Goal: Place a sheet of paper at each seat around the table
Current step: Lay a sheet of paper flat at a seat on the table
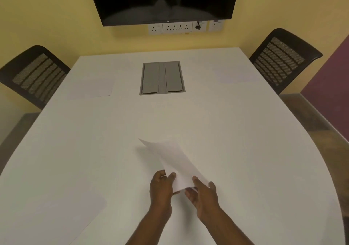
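We have both hands on one sheet of paper (171, 161) over the near middle of the white table (236, 131). Our left hand (162, 188) pinches the sheet's near-left corner, thumb on top and fingers curled beneath; our right hand (204, 193) grips the near-right corner, thumb over the sheet and fingers (189, 194) spread loosely under it. The sheet bows upward and slants away to the left of the fingers, its far corner raised off the tabletop.

Around the fingers the tabletop lies bare on every side. Down to the left of our left hand a sheet (62, 216) lies flat near the table's near edge. Far ahead and left, another sheet (90, 88) lies by the left edge in front of the left chair (35, 74); far ahead and right, a faint sheet (234, 74) lies before the right chair (281, 59). Straight ahead, between those two sheets, a grey cable hatch (162, 78) sits flush in the table. The table's right edge curves in toward our right forearm. Beyond the far edge, a dark screen (162, 0) hangs on the yellow wall above a row of sockets (177, 28).
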A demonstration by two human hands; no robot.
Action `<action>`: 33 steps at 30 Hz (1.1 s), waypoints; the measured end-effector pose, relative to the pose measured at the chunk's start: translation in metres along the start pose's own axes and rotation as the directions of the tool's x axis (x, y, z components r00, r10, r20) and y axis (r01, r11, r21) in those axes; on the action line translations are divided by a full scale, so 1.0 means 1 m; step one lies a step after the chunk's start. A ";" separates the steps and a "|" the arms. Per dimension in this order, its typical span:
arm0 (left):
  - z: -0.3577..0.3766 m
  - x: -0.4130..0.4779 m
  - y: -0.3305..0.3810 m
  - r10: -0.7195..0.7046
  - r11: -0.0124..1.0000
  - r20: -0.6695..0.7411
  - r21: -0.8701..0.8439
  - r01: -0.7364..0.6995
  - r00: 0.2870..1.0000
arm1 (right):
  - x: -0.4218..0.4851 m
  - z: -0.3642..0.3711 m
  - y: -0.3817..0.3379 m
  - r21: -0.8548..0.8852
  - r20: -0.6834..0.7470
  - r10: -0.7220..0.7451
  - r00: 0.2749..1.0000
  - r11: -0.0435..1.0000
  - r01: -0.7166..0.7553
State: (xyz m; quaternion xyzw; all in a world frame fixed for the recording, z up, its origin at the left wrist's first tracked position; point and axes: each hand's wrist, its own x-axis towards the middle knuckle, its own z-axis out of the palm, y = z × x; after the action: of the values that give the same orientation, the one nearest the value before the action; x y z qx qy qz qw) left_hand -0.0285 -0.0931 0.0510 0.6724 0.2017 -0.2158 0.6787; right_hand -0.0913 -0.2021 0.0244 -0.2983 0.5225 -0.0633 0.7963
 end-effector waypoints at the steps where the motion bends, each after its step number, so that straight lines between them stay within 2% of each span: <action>1: 0.002 -0.010 -0.003 -0.003 1.000 0.021 -0.007 0.003 1.000 | -0.003 -0.003 -0.004 -0.027 -0.010 -0.045 0.999 0.999 0.045; 4: 0.003 -0.032 -0.016 -0.029 0.998 0.108 -0.056 0.036 0.994 | -0.012 -0.016 -0.019 -0.238 -0.025 -0.235 0.972 0.945 0.223; 8: -0.013 -0.037 -0.019 -0.168 0.935 0.221 -0.274 0.227 0.961 | -0.029 -0.042 -0.054 -0.469 0.115 -0.491 0.864 0.740 0.483; 11: -0.025 -0.022 -0.013 -0.280 0.839 0.265 -0.400 0.369 0.923 | -0.045 -0.071 -0.087 -0.579 0.227 -0.547 0.806 0.590 0.563; 14: -0.027 -0.007 -0.012 -0.295 0.820 0.273 -0.420 0.389 0.916 | -0.058 -0.105 -0.117 -0.616 0.291 -0.568 0.770 0.505 0.605; 20: -0.004 0.000 -0.012 -0.217 0.895 0.376 -0.290 0.337 0.901 | -0.076 -0.179 -0.156 -0.632 0.278 -0.541 0.794 0.520 0.575; 24: 0.033 -0.007 -0.021 -0.164 0.986 0.408 0.040 0.162 0.898 | -0.068 -0.217 -0.162 -0.689 0.141 -0.536 0.832 0.550 0.472; 27: 0.063 -0.010 -0.033 -0.144 0.965 0.383 0.257 0.044 0.912 | -0.051 -0.246 -0.157 -0.638 -0.031 -0.487 0.873 0.682 0.358; 30: 0.091 -0.013 -0.051 -0.147 0.942 0.358 0.336 0.020 0.922 | -0.032 -0.274 -0.149 -0.523 -0.170 -0.382 0.908 0.816 0.246; 33: 0.111 -0.015 -0.072 -0.152 0.915 0.316 0.403 0.013 0.937 | -0.012 -0.298 -0.140 -0.467 -0.248 -0.305 0.920 0.869 0.162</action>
State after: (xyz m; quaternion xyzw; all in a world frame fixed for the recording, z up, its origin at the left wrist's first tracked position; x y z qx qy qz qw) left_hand -0.0836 -0.2037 0.0019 0.7384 0.0623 -0.3935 0.5441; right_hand -0.3260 -0.4329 0.0275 -0.5171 0.6024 -0.0881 0.6017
